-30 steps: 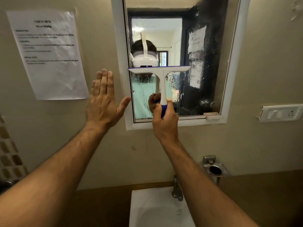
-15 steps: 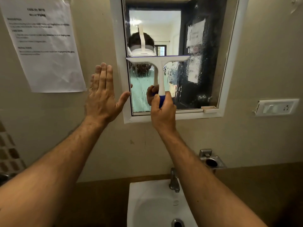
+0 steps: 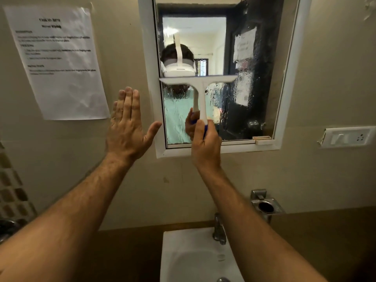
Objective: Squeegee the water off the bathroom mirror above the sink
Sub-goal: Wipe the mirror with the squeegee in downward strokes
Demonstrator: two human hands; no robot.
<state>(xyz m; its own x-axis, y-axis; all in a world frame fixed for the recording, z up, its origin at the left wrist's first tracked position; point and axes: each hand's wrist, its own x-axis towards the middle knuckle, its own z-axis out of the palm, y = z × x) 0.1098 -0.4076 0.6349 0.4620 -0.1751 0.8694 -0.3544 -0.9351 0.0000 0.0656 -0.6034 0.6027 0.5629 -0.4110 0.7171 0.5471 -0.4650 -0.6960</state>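
Note:
A white-framed mirror (image 3: 262, 64) hangs on the beige wall above a white sink (image 3: 183, 253). Its lower half is streaked with water drops; the glass above the blade looks clear. A white T-shaped squeegee (image 3: 200, 83) with a blue handle lies with its blade level against the mirror's left-middle. My right hand (image 3: 205, 145) is shut on the blue handle near the mirror's bottom edge. My left hand (image 3: 128, 127) is open, fingers up, flat against the wall beside the mirror's left frame, thumb touching the frame.
A printed paper sheet (image 3: 59, 62) is taped to the wall at left. A white switch plate (image 3: 348, 137) sits at right. A metal holder (image 3: 266, 206) is mounted below the mirror. A steel tap (image 3: 219, 231) stands behind the sink. Small tiles (image 3: 12, 192) show at far left.
The squeegee blade has slid a little lower on the glass relative to the mirror frame, leaving clearer glass above it. The head view bobbed. My left hand stays flat on the wall.

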